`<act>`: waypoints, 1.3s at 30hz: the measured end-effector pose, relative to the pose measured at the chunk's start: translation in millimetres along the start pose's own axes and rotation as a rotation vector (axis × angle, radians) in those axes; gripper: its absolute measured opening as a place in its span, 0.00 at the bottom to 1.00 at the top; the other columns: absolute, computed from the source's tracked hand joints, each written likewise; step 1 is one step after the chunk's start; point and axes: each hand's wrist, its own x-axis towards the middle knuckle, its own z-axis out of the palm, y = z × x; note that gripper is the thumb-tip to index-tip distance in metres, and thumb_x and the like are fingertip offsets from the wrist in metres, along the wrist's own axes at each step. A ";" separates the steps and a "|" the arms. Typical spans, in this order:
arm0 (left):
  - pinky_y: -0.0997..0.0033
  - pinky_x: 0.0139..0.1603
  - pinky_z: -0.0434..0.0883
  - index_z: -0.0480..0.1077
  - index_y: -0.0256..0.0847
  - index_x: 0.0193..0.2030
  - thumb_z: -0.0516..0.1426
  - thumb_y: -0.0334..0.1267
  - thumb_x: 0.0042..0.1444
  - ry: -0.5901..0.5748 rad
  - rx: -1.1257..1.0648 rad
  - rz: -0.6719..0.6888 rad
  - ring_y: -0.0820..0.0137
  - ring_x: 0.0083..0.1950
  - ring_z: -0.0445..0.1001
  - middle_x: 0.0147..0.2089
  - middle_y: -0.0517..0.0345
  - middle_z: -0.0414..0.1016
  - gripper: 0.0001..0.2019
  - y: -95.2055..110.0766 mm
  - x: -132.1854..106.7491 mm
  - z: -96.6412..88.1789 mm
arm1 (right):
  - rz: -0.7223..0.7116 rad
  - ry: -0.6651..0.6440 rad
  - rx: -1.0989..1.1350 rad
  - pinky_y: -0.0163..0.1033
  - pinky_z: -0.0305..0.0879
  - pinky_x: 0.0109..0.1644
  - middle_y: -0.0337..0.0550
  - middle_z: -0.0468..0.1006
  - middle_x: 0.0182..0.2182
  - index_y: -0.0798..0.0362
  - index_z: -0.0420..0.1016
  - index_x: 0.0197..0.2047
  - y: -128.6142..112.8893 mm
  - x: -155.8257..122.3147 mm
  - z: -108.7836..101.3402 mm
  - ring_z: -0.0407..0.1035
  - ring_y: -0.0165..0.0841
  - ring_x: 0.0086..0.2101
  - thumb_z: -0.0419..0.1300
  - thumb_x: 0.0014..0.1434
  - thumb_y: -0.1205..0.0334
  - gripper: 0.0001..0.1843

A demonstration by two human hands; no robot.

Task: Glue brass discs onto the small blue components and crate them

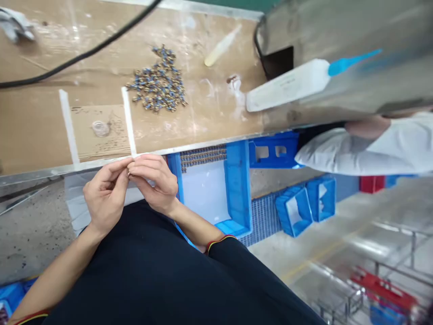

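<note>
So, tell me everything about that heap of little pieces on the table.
The heap is many small pieces, brass-coloured and blue, partly metallic-looking, too small to make out singly. It lies loose in an irregular patch on the brown tabletop, beside a white strip's far end. The left hand and right hand are away from it.

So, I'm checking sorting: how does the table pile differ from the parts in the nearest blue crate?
The pile is jumbled; the crate parts sit in rows. The pile lies on the table; the crate parts lie inside the blue crate. Both look brassy with blue.
</note>
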 end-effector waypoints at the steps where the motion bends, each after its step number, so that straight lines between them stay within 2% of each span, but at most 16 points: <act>1: 0.69 0.60 0.89 0.88 0.48 0.62 0.71 0.39 0.76 -0.048 0.009 -0.004 0.66 0.53 0.93 0.55 0.58 0.93 0.11 -0.7 -1.4 4.0 | 0.029 0.021 0.006 0.54 0.88 0.63 0.36 0.91 0.51 0.36 0.83 0.62 -1.7 -3.7 -6.0 0.86 0.40 0.54 0.70 0.79 0.65 0.15; 4: 0.62 0.58 0.92 0.77 0.50 0.78 0.69 0.44 0.78 -0.263 -0.008 -0.070 0.62 0.52 0.94 0.55 0.55 0.93 0.25 -4.5 -3.4 13.7 | 0.199 0.097 0.010 0.52 0.87 0.62 0.37 0.90 0.51 0.37 0.85 0.59 -3.4 -18.2 -31.9 0.86 0.38 0.53 0.69 0.80 0.63 0.11; 7: 0.55 0.56 0.93 0.66 0.49 0.86 0.69 0.47 0.77 -0.422 -0.024 -0.122 0.57 0.56 0.93 0.56 0.51 0.92 0.36 -7.6 -0.4 17.5 | 0.437 0.247 -0.082 0.51 0.84 0.63 0.39 0.89 0.50 0.39 0.86 0.56 16.8 -42.4 -74.6 0.84 0.38 0.53 0.68 0.80 0.57 0.06; 10: 0.55 0.55 0.93 0.67 0.46 0.84 0.70 0.47 0.76 -0.393 -0.016 -0.112 0.55 0.57 0.92 0.54 0.51 0.92 0.35 -7.1 5.8 15.5 | 0.744 0.399 -0.255 0.49 0.83 0.60 0.43 0.88 0.51 0.44 0.84 0.56 66.2 -77.4 -129.5 0.83 0.39 0.50 0.68 0.75 0.49 0.13; 11: 0.56 0.54 0.93 0.67 0.46 0.84 0.70 0.47 0.76 -0.376 -0.021 -0.113 0.56 0.56 0.92 0.53 0.51 0.92 0.35 -6.3 7.7 14.1 | 0.863 0.405 -0.313 0.48 0.83 0.57 0.44 0.88 0.51 0.46 0.83 0.56 85.9 -90.2 -146.7 0.83 0.38 0.47 0.67 0.72 0.47 0.15; 13: 0.60 0.53 0.93 0.69 0.45 0.83 0.71 0.46 0.76 -0.357 -0.035 -0.124 0.58 0.55 0.92 0.52 0.52 0.92 0.34 -4.8 10.4 10.8 | 0.991 0.378 -0.363 0.48 0.83 0.53 0.48 0.88 0.50 0.49 0.83 0.51 122.9 -115.1 -173.9 0.81 0.38 0.40 0.66 0.68 0.46 0.17; 15: 0.61 0.52 0.93 0.69 0.44 0.82 0.71 0.45 0.76 -0.356 -0.039 -0.138 0.59 0.54 0.92 0.51 0.53 0.92 0.33 -4.3 11.2 7.5 | 1.074 0.307 -0.366 0.48 0.82 0.50 0.46 0.88 0.43 0.51 0.83 0.47 151.7 -137.0 -188.0 0.79 0.37 0.35 0.66 0.66 0.46 0.17; 18: 0.60 0.52 0.93 0.70 0.44 0.82 0.71 0.46 0.75 -0.358 -0.037 -0.149 0.58 0.54 0.92 0.50 0.52 0.92 0.33 -5.9 9.7 2.8 | 1.156 0.206 -0.358 0.47 0.81 0.49 0.39 0.85 0.33 0.52 0.84 0.48 178.2 -161.6 -189.1 0.79 0.37 0.33 0.69 0.69 0.48 0.16; 23: 0.57 0.55 0.93 0.70 0.43 0.81 0.72 0.48 0.74 -0.338 -0.017 -0.178 0.58 0.54 0.92 0.50 0.51 0.92 0.34 -11.9 7.1 -5.0 | 1.218 0.159 -0.384 0.45 0.83 0.50 0.39 0.85 0.40 0.53 0.83 0.51 201.7 -183.0 -179.8 0.80 0.34 0.37 0.71 0.77 0.44 0.19; 28: 0.55 0.56 0.93 0.71 0.44 0.81 0.72 0.49 0.74 -0.344 -0.005 -0.172 0.57 0.53 0.92 0.50 0.50 0.92 0.34 -14.5 8.0 -10.8 | 1.240 0.155 -0.382 0.46 0.85 0.50 0.41 0.86 0.44 0.54 0.83 0.55 213.3 -190.6 -178.3 0.82 0.35 0.40 0.70 0.79 0.44 0.20; 34: 0.54 0.57 0.92 0.71 0.44 0.81 0.72 0.49 0.74 -0.348 -0.008 -0.196 0.58 0.53 0.92 0.51 0.50 0.91 0.34 -16.9 7.7 -13.6 | 1.238 0.183 -0.391 0.46 0.84 0.51 0.40 0.86 0.42 0.53 0.83 0.52 206.5 -185.0 -175.1 0.82 0.35 0.39 0.70 0.79 0.42 0.21; 39: 0.51 0.59 0.91 0.70 0.45 0.82 0.70 0.52 0.74 -0.358 0.007 -0.215 0.56 0.55 0.91 0.53 0.49 0.91 0.35 -22.8 6.5 -19.1 | 1.151 0.293 -0.443 0.44 0.78 0.44 0.37 0.82 0.32 0.51 0.80 0.42 174.7 -163.6 -172.4 0.77 0.35 0.31 0.68 0.73 0.34 0.27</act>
